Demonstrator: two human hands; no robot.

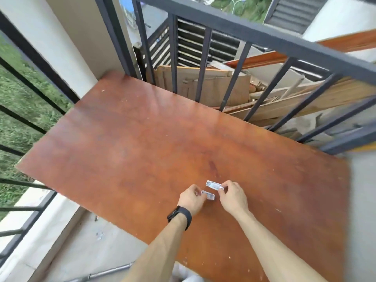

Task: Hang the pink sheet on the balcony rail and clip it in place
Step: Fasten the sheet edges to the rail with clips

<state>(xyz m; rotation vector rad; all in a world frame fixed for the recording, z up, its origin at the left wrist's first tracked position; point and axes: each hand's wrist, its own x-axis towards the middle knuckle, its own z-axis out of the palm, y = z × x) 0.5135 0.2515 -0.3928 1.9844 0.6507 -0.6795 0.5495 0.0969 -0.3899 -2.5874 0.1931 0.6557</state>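
No legible text, brand, number or sign noted. Faint marks on the upper clip (213, 185) and lower clip (208, 195) are too blurred to read.

Nothing much worn here. The left arm (162, 245) and right arm (270, 241) are bare all the way to the bottom edge. The left wrist has a black watch (180, 217) on a wide matte black band, with a chunky dark body. The left hand (191, 197) and right hand (232, 197) are bare too.
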